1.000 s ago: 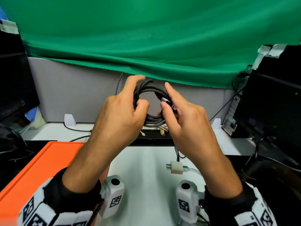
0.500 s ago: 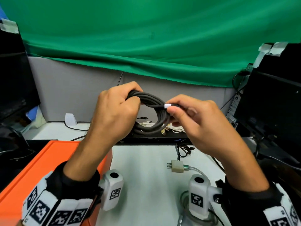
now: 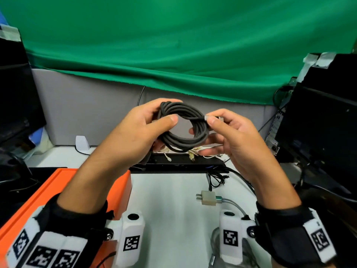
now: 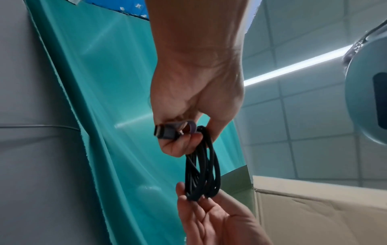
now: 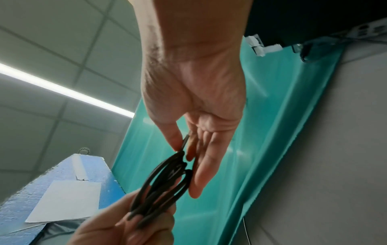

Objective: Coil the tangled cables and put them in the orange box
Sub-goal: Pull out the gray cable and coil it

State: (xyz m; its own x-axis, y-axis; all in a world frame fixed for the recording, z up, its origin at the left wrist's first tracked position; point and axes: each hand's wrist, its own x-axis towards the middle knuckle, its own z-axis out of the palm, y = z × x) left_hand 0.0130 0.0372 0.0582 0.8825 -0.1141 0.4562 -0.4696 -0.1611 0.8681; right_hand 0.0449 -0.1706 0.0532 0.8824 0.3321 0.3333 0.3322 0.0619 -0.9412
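Note:
A dark grey cable (image 3: 181,141) wound into a round coil is held in the air above the desk, between both hands. My left hand (image 3: 146,122) grips the coil's left side, thumb on top; in the left wrist view, the left hand (image 4: 194,86) also clamps a grey plug (image 4: 167,132) against the coil (image 4: 209,165). My right hand (image 3: 216,118) pinches the cable's silver-tipped end (image 3: 207,118) at the coil's right side, its other fingers straight under the coil (image 5: 167,179). The orange box (image 3: 38,196) lies at lower left, under my left forearm.
A white wall plug (image 3: 207,198) with a grey cable lies on the white desk. A black bar-shaped device (image 3: 183,163) carries pale thin cables (image 3: 193,151); a small black cable tangle (image 3: 216,180) lies in front. Dark monitors stand left and right, with a grey partition behind.
The coil has tilted from upright to nearly flat. My right hand brought the cable's end round to the coil's right side and spread its lower fingers under it.

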